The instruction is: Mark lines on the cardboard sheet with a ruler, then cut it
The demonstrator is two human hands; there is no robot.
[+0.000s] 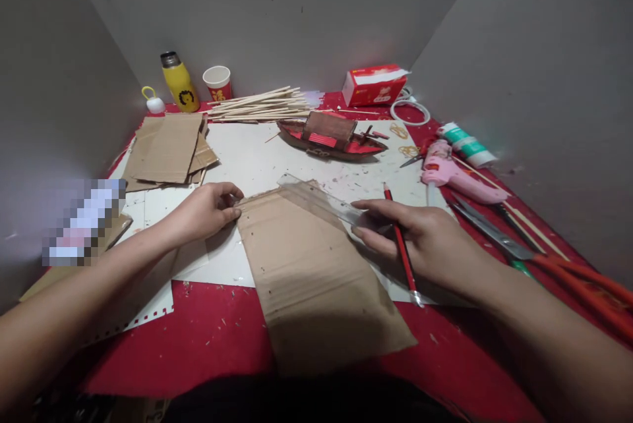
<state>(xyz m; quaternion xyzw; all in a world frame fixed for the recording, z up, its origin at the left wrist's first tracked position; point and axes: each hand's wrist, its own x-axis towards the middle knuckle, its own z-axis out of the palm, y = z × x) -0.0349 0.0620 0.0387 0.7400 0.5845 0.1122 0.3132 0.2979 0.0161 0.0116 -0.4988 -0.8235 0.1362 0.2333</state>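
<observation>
A piece of brown cardboard lies tilted in front of me, its near end over the red tabletop. My left hand is closed at its upper left corner, thumb and fingers pinching the edge. In my right hand a clear plastic ruler is gripped between thumb and fingers, lying over the cardboard's upper right edge. A red-and-black pencil is tucked between the fingers of the same hand, pointing up. Beyond the cardboard sits a small brown model boat with red inside.
Cardboard pieces are stacked at left. Behind lie wooden sticks, a yellow bottle, a paper cup and a red tissue pack. At right are a pink glue gun, orange-handled scissors and a green-white tube.
</observation>
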